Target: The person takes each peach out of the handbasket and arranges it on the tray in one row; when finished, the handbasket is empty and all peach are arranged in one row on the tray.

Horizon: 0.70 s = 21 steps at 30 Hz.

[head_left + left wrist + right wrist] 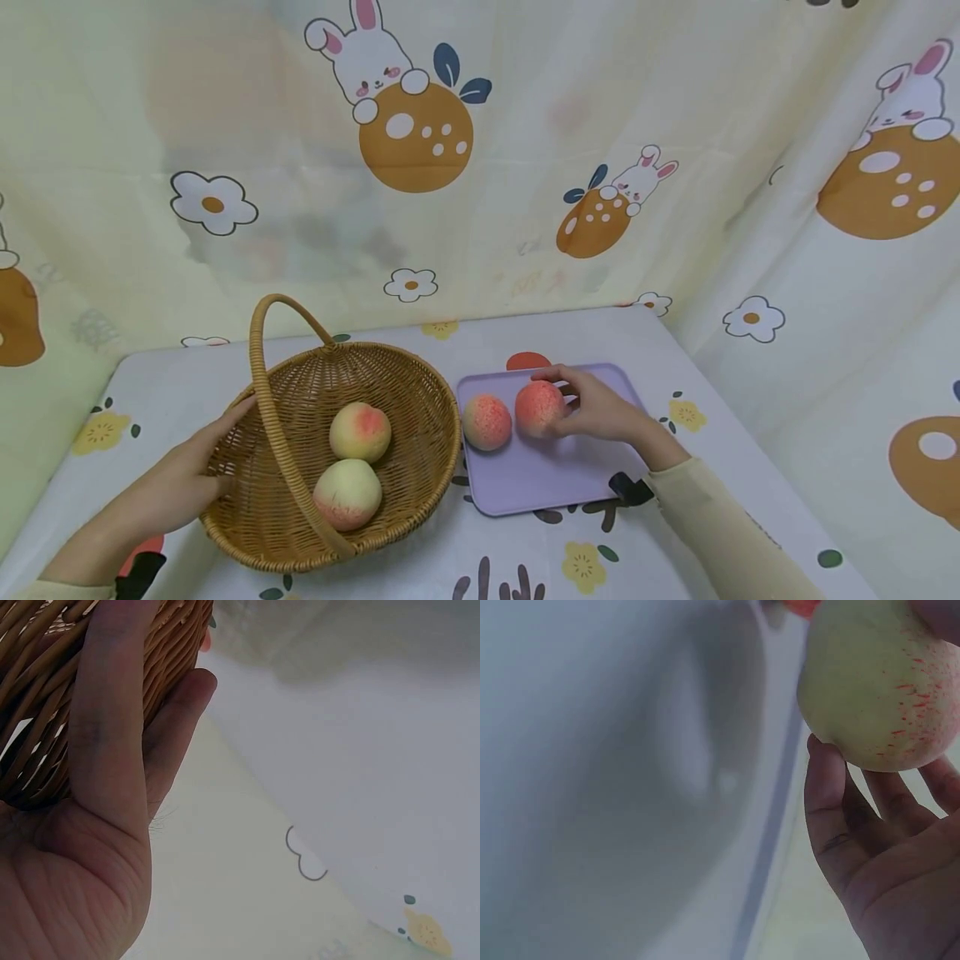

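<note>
On the left of the head view, my left hand holds the side of a brown wicker basket with an arched handle. The left wrist view shows fingers of that hand against the outer weave. Two pale peaches with red blush, one farther back and one nearer, lie inside the basket. My right hand grips a red-speckled peach over a lilac tray; its pale underside faces the right wrist camera. Another reddish peach sits at the tray's left edge.
The basket's right rim stands close beside the tray. A white cloth with flower prints covers the table. Behind and to the right hangs a curtain with rabbit and flower prints. The basket's handle arches up over its left part.
</note>
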Available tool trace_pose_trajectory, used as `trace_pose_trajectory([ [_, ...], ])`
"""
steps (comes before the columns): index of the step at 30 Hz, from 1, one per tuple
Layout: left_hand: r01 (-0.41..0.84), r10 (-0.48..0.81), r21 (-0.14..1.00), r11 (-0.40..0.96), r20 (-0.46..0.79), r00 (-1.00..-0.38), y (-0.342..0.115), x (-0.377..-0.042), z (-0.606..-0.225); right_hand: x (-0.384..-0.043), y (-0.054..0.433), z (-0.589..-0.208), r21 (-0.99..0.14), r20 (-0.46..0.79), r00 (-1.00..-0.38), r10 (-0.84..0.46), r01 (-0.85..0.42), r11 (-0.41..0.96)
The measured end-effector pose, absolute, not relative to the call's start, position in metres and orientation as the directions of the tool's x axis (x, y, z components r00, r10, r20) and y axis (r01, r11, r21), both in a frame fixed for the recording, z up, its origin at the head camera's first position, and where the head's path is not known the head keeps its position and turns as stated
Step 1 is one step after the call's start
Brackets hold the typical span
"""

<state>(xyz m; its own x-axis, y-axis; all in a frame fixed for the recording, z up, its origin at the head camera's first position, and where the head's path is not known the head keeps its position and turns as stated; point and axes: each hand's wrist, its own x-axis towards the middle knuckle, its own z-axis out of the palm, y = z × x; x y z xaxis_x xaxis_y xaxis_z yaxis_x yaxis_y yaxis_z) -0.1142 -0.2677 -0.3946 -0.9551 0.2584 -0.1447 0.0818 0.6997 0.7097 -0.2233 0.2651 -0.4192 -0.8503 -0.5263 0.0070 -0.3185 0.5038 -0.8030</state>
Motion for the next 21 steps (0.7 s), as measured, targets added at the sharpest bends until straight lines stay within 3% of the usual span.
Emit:
trace_pose_trajectory([
  [8, 0.069, 0.255, 0.710, 0.700, -0.158, -0.954, -0.269, -0.116, -0.396, -0.228, 0.269, -0.440, -0.816, -0.020, -0.841, -0.540, -0.298, 0.495],
  [21, 0.055, 0.244, 0.714, 0.698, -0.165, -0.956, -0.268, -0.113, -0.397, -0.220, 0.262, -0.442, -0.806, -0.053, -0.848, -0.527, -0.276, 0.524],
])
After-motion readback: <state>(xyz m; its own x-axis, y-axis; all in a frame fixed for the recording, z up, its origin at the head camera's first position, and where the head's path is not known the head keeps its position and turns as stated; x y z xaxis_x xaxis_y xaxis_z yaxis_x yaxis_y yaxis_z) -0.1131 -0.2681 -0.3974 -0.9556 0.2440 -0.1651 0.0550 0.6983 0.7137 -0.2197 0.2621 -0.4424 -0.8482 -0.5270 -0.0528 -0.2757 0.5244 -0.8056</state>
